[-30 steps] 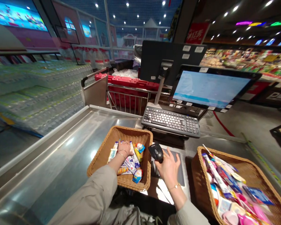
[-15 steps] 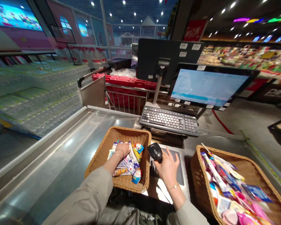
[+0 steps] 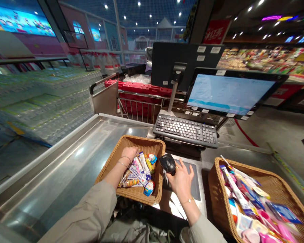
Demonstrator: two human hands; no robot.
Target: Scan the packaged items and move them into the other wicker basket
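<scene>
In the left part of the wicker basket [image 3: 107, 167] is my left hand [image 3: 129, 154]. Its fingers curl downward, and whatever they may hold is hidden beneath them. Beside it lie several long wrapped snack sticks [image 3: 138, 172], a yellow packet [image 3: 149, 165] and two blue-and-white wrapped sweets [image 3: 149, 188]. My right hand [image 3: 181, 178] grips a black handheld barcode scanner [image 3: 168, 163] by its handle, just right of the basket, with some fingers stretched out loosely over the counter.
A second wicker basket [image 3: 212, 192] full of colourful packets stands at the right. Beyond the scanner are a keyboard [image 3: 184, 130] and a lit monitor [image 3: 225, 92]. The metal counter [image 3: 73, 172] extends leftward, with a shopping cart [image 3: 139, 104] behind it.
My left hand has moved left and slightly up inside the basket, uncovering more of the snack sticks. My right hand stays on the scanner. The view has shifted slightly.
</scene>
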